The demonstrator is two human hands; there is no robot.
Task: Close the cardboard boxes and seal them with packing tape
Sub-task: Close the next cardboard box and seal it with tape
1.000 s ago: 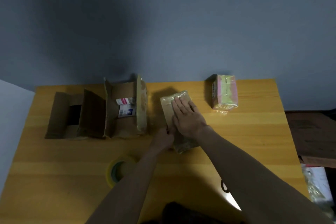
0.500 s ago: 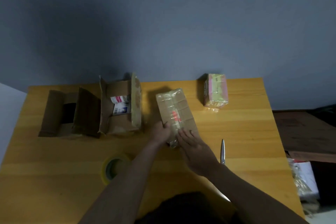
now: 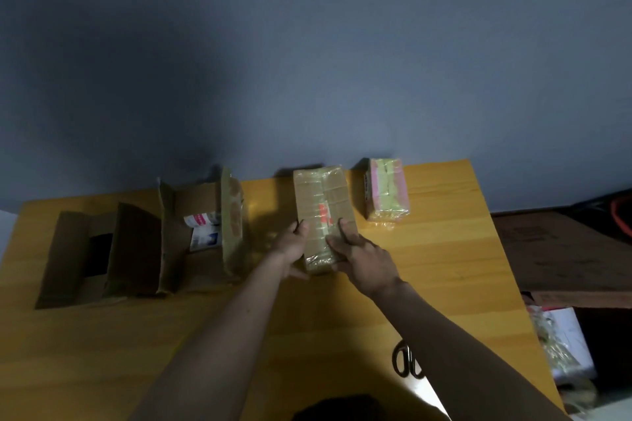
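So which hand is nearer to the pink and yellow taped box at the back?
The right hand. It grips the brown taped box on the side facing the pink and yellow box; the left hand grips the far side.

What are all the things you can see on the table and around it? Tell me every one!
Taped box: one, brown, middle of the table, held by both hands.
Wrapped box: one, pink and pale green, far right of the table.
Open boxes: two, brown, on the left; one holds white packets, the other looks dark inside.
Scissors: one pair, dark handles, near edge, partly behind the right arm.
Table: one, yellow wood.
Wall: grey-blue, behind the table.
Left hand: grips the taped box's left side.
Right hand: grips its right side.
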